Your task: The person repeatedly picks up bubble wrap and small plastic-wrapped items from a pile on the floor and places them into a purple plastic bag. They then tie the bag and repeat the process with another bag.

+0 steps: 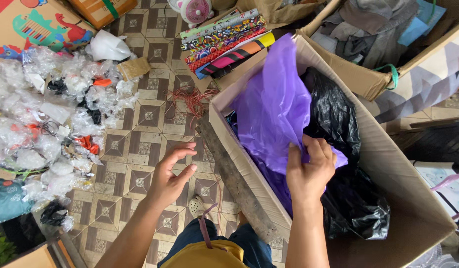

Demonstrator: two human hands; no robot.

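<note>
A view from above shows a person's two bare hands over a patterned brown and cream tiled floor. The right hand, at centre right of the frame, has its grip pinched together on a crumpled sheet of thin purple plastic. That purple plastic rises from inside a large open brown cardboard box, which fills the right half of the frame. Just to the right of the purple plastic, touching it, a glossy black plastic bag lies in the same box.

The left hand, at lower centre, hovers above the floor just left of the box; its fingers are spread apart and hold nothing.

A weathered grey wooden plank lies along the box's left wall. At the left of the frame spreads a heap of clear crumpled plastic wrappers. At upper centre lie rolls of brightly patterned paper, just beyond the box's far corner. A second cardboard box holding grey cloth sits at upper right.
</note>
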